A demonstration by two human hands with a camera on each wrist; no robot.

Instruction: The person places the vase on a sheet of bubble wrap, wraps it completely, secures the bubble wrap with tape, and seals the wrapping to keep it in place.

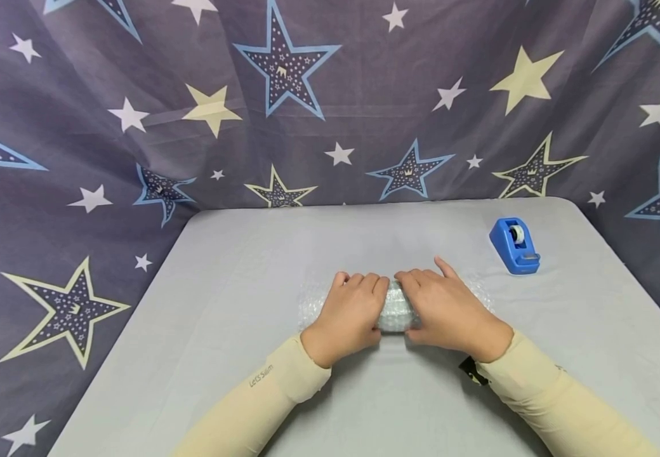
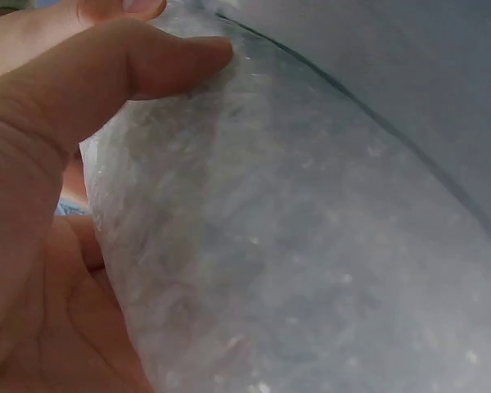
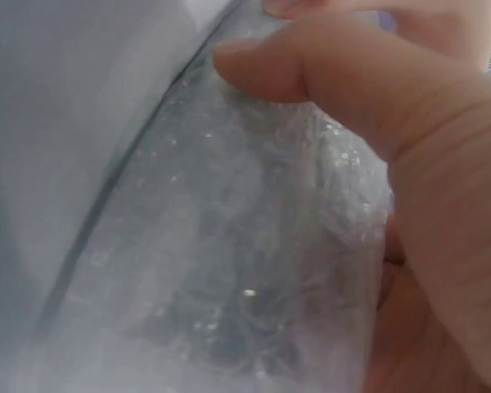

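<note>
A roll of clear bubble wrap (image 1: 396,310) lies crosswise on the table, with looser film sticking out at both ends. Something pale may be inside, but I cannot tell what. My left hand (image 1: 354,311) grips the roll left of its middle, fingers over the top and thumb on the near side. Just right of the middle, my right hand (image 1: 447,309) holds it the same way, its index or little finger raised at the far edge. Both wrist views show a thumb pressing on the bubble wrap (image 2: 311,213), close to where it meets the table.
A blue tape dispenser (image 1: 515,246) with a roll of tape stands at the back right of the table, beyond my right hand. The grey-white table (image 1: 204,285) ends at a dark star-printed curtain (image 1: 307,146) behind and at the sides.
</note>
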